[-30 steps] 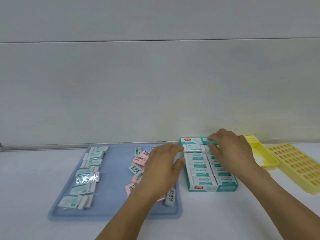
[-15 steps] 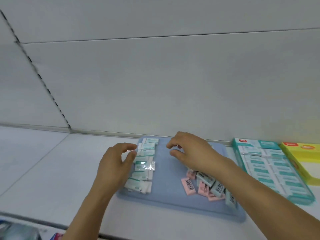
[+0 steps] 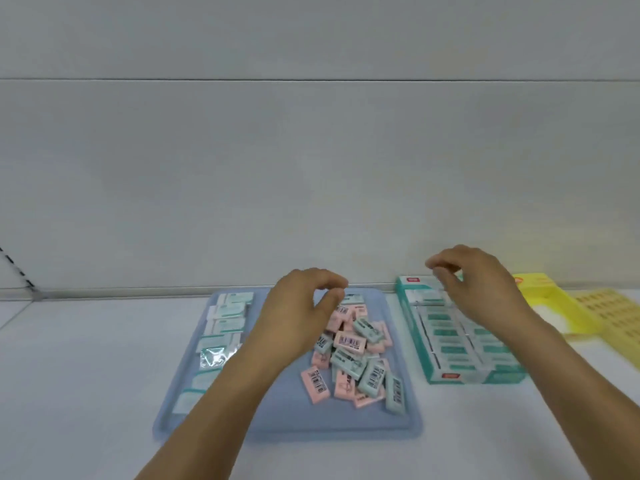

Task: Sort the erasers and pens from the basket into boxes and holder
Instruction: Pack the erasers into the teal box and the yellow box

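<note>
pink and mint barcoded erasers point(image 3: 349, 342), blue tray point(image 3: 277, 410)

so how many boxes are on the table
2. A teal box, filled with erasers, sits right of the blue tray; the right hand hovers over it. A yellow box sits further right, beside it. More could be out of view.

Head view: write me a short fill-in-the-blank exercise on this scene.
1. The loose pile of erasers lies on a ____ tray.
2. The erasers in the pile are green and ____.
3. The right hand hangs over the ____ box.
4. The yellow box stands to the ____ of the green box.

Missing words: blue; pink; green; right
</note>
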